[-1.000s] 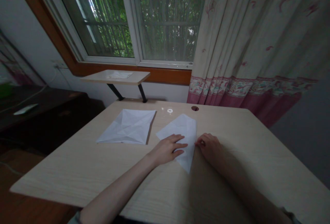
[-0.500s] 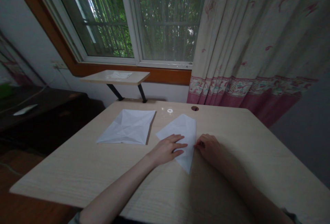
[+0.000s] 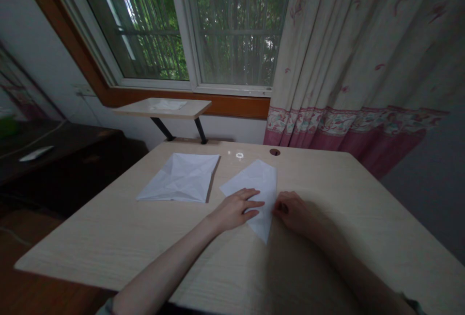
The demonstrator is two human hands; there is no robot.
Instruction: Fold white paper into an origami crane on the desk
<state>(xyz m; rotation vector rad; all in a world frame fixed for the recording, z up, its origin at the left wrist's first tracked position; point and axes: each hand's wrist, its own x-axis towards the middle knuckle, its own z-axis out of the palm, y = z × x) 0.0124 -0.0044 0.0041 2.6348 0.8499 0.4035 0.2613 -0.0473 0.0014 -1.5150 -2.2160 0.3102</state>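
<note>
A folded sheet of white paper point(image 3: 260, 179) lies on the light wooden table, its shape pointed at the top, left and bottom. My left hand point(image 3: 238, 208) rests flat on the paper, fingers spread, covering its lower left part. At the paper's right edge, the thumb and fingers of my right hand point(image 3: 292, 209) are pinched together on the fold. To the left lies a second white sheet point(image 3: 185, 177), roughly square and marked with creases, with neither hand on it.
The table point(image 3: 145, 242) has a small raised shelf point(image 3: 196, 108) at the back left, carrying a white crumpled item point(image 3: 169, 105). A round cable hole point(image 3: 275, 152) is near the back edge. Behind are a window and a curtain point(image 3: 327, 116). A dark desk point(image 3: 72, 143) stands left.
My right hand has slid slightly down along the paper's right edge, toward me. My left hand and both sheets stay in place.
</note>
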